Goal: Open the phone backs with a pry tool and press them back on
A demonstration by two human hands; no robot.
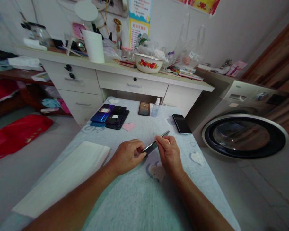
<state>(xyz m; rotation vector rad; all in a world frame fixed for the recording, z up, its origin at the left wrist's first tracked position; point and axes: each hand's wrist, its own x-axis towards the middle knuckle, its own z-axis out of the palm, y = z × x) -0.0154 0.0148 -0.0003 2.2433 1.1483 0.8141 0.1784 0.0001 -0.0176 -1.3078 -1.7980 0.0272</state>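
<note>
Tilted up on its long side, a smartphone (151, 148) is between my hands above the middle of the cloth-covered table (125, 195). My left hand (128, 155) pinches its near left end between thumb and fingers. Closed near the other end, my right hand (169, 154) has its thumb and forefinger pressed together at the phone's upper edge. Whether those fingertips also hold something small, I cannot tell. The phone's slim edge faces up, and part of its dark face shows beneath.
Stacked phones (115, 115) lie at the back left, a brown phone case (144, 108) and a spray bottle (155, 108) at the back. Another phone (181, 124) is at right. White sheets (65, 176) lie at left. A washing machine (233, 99) stands beyond the right edge.
</note>
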